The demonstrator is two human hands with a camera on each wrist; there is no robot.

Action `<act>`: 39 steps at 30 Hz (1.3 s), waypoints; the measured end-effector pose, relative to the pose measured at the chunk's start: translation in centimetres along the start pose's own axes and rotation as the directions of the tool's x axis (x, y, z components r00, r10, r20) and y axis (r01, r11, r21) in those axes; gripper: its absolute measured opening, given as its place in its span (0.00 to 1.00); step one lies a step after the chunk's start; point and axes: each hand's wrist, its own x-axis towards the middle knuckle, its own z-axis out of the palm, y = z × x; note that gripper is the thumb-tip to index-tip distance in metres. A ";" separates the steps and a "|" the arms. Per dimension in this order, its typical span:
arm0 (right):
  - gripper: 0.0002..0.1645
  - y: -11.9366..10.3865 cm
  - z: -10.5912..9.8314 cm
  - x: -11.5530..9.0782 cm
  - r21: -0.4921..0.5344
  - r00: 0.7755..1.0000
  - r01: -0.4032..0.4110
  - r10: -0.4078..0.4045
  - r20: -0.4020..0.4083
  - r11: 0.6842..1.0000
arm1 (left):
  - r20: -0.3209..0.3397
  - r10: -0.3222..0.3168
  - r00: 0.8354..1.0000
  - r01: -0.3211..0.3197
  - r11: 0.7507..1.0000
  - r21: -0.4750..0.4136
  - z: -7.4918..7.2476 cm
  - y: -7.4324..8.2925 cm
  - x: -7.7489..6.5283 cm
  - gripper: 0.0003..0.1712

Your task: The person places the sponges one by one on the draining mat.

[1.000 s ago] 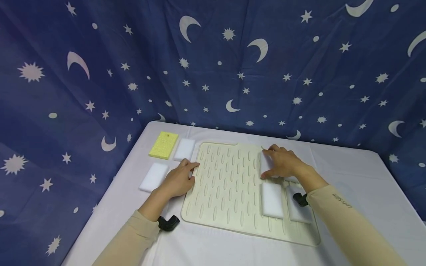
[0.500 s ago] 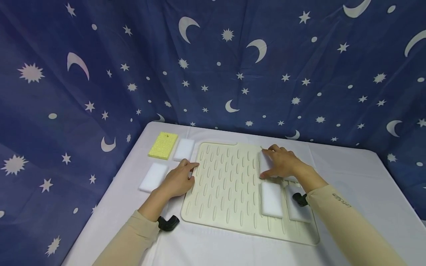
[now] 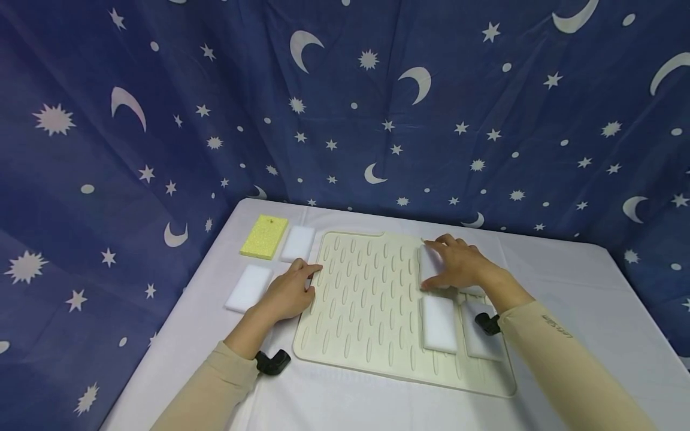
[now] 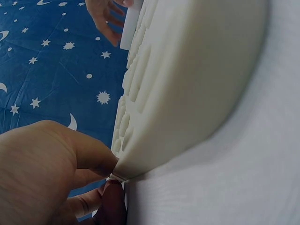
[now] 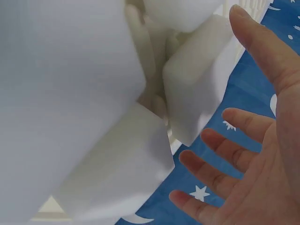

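The mat (image 3: 350, 314) looks matt and rubbery, the white sponges (image 3: 439, 324) smooth.

A makeshift recording corner, fitted with household cleaning things, is suggested. The table (image 3: 544, 257) is draped in a plain white cloth (image 3: 350, 401). Behind it and along its left side, the view is closed off by a dark blue curtain (image 3: 345, 78) printed with pale moons and stars. A ribbed cream mat (image 3: 361, 299), white sponge-like blocks (image 3: 439, 325) and a yellow sponge (image 3: 264, 237) are laid out on the table.
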 end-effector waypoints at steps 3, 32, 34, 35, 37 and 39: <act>0.68 0.1 -0.3 -0.1 0.014 1.000 -0.009 0.009 -0.003 1.000 | 0.001 0.001 1.000 -0.001 1.000 0.000 0.0 -0.1 0.0 0.31; 0.54 3.3 -0.6 -3.8 0.161 0.994 0.059 -0.042 -0.105 0.985 | 0.001 0.004 1.000 -0.004 1.000 -0.011 0.0 0.0 -0.1 0.31; 0.54 3.6 -0.5 -4.1 0.168 0.993 0.063 -0.044 -0.113 0.984 | 0.001 0.004 1.000 -0.004 1.000 -0.013 0.0 0.0 -0.1 0.31; 0.54 3.7 -0.5 -4.2 0.173 0.992 0.067 -0.046 -0.118 0.983 | 0.000 0.005 1.000 -0.005 1.000 -0.012 0.0 0.0 -0.1 0.31; 0.53 3.9 -0.6 -4.5 0.185 0.991 0.073 -0.049 -0.128 0.980 | 0.000 0.005 1.000 -0.005 1.000 -0.010 0.0 0.0 0.0 0.31; 0.52 4.0 -0.6 -4.8 0.193 0.989 0.081 -0.054 -0.139 0.978 | -0.001 0.004 1.000 -0.004 1.000 -0.006 0.0 -0.1 0.0 0.31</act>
